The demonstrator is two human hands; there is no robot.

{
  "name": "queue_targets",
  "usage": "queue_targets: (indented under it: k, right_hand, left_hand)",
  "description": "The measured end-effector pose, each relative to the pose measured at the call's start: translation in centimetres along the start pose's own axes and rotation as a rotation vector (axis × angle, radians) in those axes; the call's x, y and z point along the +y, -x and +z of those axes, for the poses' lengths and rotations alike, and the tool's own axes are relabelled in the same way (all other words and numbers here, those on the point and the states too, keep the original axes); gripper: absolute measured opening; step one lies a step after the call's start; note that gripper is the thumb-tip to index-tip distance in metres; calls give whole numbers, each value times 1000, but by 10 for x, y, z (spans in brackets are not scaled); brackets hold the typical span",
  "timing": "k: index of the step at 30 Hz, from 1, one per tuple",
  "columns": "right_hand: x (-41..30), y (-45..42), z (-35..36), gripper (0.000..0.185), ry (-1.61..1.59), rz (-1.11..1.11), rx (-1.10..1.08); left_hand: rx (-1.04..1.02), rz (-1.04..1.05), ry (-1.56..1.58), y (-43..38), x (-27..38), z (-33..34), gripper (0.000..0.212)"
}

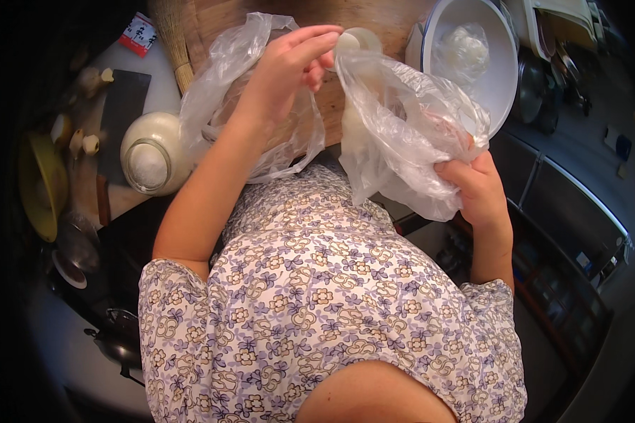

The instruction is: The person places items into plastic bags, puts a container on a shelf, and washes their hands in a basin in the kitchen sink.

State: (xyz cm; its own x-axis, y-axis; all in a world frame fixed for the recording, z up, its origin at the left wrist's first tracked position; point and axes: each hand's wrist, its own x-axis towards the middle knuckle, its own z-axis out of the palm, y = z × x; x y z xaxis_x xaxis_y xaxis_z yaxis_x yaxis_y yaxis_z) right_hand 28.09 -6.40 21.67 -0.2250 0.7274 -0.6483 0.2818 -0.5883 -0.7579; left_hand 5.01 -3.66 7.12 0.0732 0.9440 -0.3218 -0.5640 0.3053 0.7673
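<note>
My right hand (pixel 476 182) grips the edge of a clear plastic bag (pixel 402 121) that hangs wide and crumpled, with something pale showing through it. Above the wooden board, my left hand (pixel 301 58) has its fingers extended towards the bag's rim; whether the fingertips touch the plastic is unclear. Beneath my left forearm lies another clear plastic bag (pixel 227 69), partly covering something brownish. Just past my left fingertips is a stack of pale round discs (pixel 357 42), perhaps dough wrappers, partly behind the bag.
At right stands a white basin (pixel 495 100) with a knotted plastic bag (pixel 463 53) inside. On the left are a glass jar (pixel 148 164) of white powder, a cleaver (pixel 124 116), a straw brush (pixel 172 42), a red-and-white packet (pixel 138 34) and a yellow colander-like bowl (pixel 42 185).
</note>
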Motion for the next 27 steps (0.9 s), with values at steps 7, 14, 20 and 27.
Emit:
queue_targets:
  k: [7, 14, 20, 27]
  right_hand:
    - [-16, 7, -18, 52, -227, 96, 4]
    - [-7, -6, -40, 48, -535, 69, -111]
    - [-22, -13, -46, 47, -520, 118, -35]
    - [-53, -24, -39, 38, -186, 34, -56]
  left_hand:
    - [-107, -256, 255, 60, -73, 2, 53]
    - [-389, -180, 481, 47, -74, 48, 89]
    - [-422, -231, 753, 36, -86, 73, 85]
    - [-329, -191, 733, 52, -68, 92, 81]
